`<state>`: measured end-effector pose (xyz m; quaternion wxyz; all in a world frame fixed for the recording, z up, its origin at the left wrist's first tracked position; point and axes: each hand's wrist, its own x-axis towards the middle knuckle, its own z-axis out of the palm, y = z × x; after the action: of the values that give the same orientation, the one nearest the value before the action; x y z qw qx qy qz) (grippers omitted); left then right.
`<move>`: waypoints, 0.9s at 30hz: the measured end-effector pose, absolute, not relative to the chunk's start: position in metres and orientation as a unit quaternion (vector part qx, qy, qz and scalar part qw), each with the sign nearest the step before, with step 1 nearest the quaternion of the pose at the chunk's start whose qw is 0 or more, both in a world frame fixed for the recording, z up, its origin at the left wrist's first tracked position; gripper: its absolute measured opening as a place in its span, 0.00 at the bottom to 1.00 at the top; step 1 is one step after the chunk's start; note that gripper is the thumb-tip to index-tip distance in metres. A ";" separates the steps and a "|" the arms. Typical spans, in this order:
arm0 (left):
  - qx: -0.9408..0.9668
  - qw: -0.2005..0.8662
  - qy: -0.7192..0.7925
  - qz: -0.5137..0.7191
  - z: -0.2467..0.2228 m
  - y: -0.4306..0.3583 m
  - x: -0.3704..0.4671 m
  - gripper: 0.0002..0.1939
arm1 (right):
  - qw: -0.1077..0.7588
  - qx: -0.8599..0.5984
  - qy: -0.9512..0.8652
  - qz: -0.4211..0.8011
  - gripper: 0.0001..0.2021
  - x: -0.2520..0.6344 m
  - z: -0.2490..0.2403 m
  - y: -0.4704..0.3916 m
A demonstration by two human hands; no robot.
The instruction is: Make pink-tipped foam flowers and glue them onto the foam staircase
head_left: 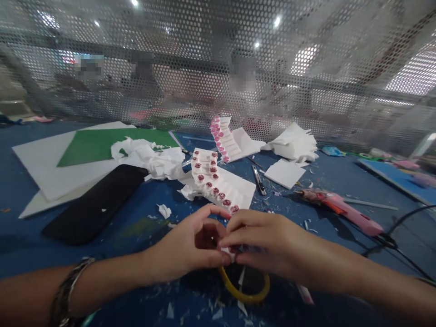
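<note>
My left hand point(190, 240) and my right hand point(269, 240) meet above the blue table, fingertips almost together. Both are closed in a pinch on a small white and dark red paper piece point(229, 253), mostly hidden by my fingers. Just below them lies a yellow ring point(250, 297), partly covered by my hands. Beyond my fingertips rests a curved white paper strip with dark red rosettes point(213, 179) along its edges. Behind it stands another pleated white strip with pink rosettes point(220, 138).
Crumpled white tissue point(160, 161) and a black phone-like slab point(95, 204) lie left, near green card point(98, 147). A utility knife point(259, 180), white paper square point(284, 173) and corded pink glue gun point(350, 214) are right. A perforated metal screen point(204, 54) rises behind; scraps litter the table.
</note>
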<state>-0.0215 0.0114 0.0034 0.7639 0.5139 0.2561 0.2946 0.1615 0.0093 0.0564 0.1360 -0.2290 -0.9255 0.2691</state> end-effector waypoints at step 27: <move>0.796 0.312 0.403 0.327 0.051 0.060 -0.051 0.07 | 0.275 -0.274 -0.920 0.052 0.05 0.171 0.056 0.047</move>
<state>-0.0505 0.0602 0.0506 0.3117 0.7961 0.4027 0.3270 0.1710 0.0466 0.0556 0.2750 -0.2738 -0.9202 0.0520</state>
